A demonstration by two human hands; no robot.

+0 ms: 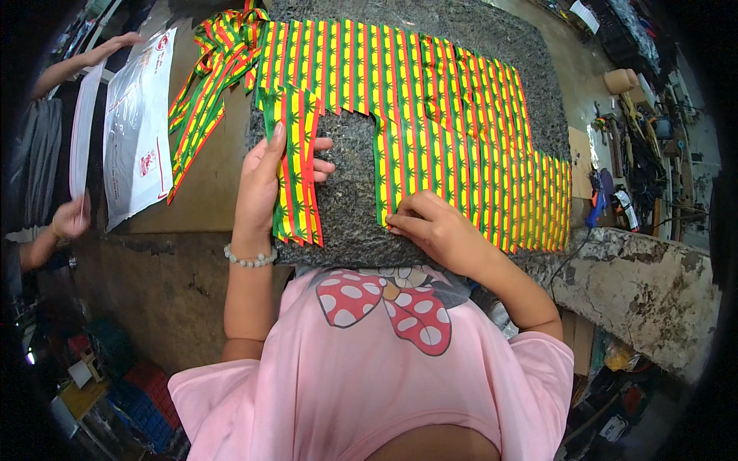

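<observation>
the left hand (269,180) held a small bunch of cut ribbon strips (296,173), striped green, yellow and red, while the right hand (434,227) pressed its fingertips on the near end of the ribbon row (453,115) laid side by side. the strips looked light, limp and a little slick, best pinched flat near an end. they lay on a speckled grey mat (346,207) over a worn brown tabletop (207,192), in a cluttered workshop where another person's hands (73,219) handled white bags (138,123).

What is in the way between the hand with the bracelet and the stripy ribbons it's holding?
Nothing visible. The left hand already grips the bunch of ribbon pieces, thumb behind and fingers in front. The right hand presses directly on the row of striped ribbon strips laid on the grey mat.
</observation>
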